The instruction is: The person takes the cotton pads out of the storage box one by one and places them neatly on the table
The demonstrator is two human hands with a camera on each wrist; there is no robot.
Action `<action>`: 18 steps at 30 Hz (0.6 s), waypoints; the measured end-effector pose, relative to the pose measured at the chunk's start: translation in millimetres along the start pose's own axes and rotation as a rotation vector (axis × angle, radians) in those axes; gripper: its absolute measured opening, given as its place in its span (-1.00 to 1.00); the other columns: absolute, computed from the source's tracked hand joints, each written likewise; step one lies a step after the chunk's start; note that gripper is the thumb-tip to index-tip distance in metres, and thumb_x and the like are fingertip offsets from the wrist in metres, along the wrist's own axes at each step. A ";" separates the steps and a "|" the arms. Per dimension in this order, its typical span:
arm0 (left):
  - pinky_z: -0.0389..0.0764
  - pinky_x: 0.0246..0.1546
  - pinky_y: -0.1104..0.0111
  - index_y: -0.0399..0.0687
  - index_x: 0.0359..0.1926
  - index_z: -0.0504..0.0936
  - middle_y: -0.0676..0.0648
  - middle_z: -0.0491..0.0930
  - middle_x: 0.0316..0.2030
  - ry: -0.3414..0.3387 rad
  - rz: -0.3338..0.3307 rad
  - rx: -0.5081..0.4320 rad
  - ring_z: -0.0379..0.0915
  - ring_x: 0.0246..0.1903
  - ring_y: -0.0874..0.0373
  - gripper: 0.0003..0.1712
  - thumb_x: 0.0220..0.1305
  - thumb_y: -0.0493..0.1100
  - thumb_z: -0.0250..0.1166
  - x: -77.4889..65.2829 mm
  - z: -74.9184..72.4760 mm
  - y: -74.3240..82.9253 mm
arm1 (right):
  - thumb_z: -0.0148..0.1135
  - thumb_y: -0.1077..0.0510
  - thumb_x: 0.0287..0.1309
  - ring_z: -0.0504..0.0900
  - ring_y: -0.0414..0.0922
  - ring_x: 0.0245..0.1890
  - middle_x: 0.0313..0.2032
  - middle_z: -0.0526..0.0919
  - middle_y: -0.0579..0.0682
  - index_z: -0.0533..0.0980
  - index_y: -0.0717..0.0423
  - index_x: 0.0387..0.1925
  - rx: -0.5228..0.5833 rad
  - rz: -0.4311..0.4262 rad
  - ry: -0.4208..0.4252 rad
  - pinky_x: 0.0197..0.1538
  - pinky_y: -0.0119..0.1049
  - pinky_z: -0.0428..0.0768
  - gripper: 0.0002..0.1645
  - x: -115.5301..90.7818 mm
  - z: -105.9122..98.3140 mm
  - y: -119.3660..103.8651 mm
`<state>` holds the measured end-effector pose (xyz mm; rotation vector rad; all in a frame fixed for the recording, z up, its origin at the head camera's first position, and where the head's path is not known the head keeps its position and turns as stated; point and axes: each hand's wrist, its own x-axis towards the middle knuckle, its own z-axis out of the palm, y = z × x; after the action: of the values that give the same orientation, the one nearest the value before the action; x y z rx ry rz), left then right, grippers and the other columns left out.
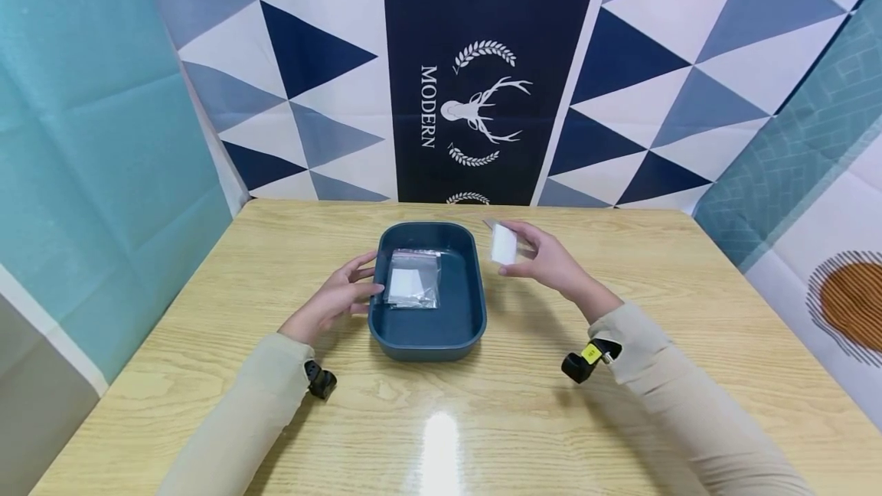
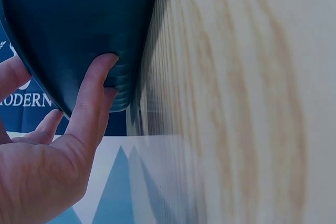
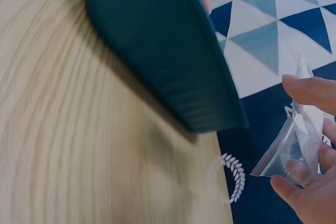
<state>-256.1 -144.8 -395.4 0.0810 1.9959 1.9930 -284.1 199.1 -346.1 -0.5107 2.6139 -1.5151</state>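
A dark blue rectangular box (image 1: pixel 460 327) stands on the wooden table. Inside it, toward its left side, lie clear zip bags (image 1: pixel 419 298) with white content, stacked loosely. My left hand (image 1: pixel 339 295) rests against the box's left wall, fingers spread and fairly straight; one digit reaches the rim. In the left wrist view, fingertips (image 2: pixel 108 60) touch the outer wall. Up beside the box's far right corner, my right hand (image 1: pixel 540 255) pinches a small clear zip bag (image 3: pixel 307 132) by its edges between thumb and fingers. Something flat and white shows inside that bag.
The light wooden table (image 1: pixel 551 419) extends around the box. Behind it hangs a patterned cloth (image 1: pixel 331 67) with triangles and a dark deer panel. Pale blue sheeting (image 1: pixel 103 136) borders the left. Each wrist carries a small black camera (image 1: pixel 320 381).
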 end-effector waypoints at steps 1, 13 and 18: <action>0.53 -0.07 0.07 0.05 0.43 0.06 -0.25 0.11 0.32 0.000 -0.001 0.000 0.33 0.12 -0.18 -0.20 0.25 -0.38 0.17 0.0 0.0 0.2 | 0.44 0.33 -0.12 0.28 0.13 0.17 0.27 0.26 0.13 0.24 0.07 0.33 -0.003 0.001 0.000 0.20 0.07 0.27 -0.06 -0.4 -0.9 2.1; 0.55 -0.09 0.11 0.07 0.43 0.06 -0.24 0.12 0.32 -0.002 0.002 -0.003 0.36 0.11 -0.17 -0.20 0.24 -0.38 0.17 1.5 0.2 -1.2 | 0.43 0.36 -0.15 0.20 0.15 0.22 0.30 0.21 0.21 0.24 0.15 0.32 -0.150 -0.011 -0.013 0.25 0.13 0.17 -0.05 7.7 -8.1 31.5; 0.55 -0.09 0.11 0.06 0.43 0.05 -0.24 0.11 0.32 -0.005 0.007 -0.005 0.34 0.12 -0.17 -0.19 0.24 -0.38 0.17 1.1 -0.1 -1.2 | 0.43 0.36 -0.16 0.19 0.18 0.25 0.28 0.25 0.23 0.25 0.20 0.30 -0.213 0.003 -0.035 0.23 0.15 0.19 -0.08 13.2 -5.7 45.7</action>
<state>-256.9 -144.6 -396.8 0.0915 1.9905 1.9999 -309.0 220.4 -380.9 -0.5444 2.7626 -1.2207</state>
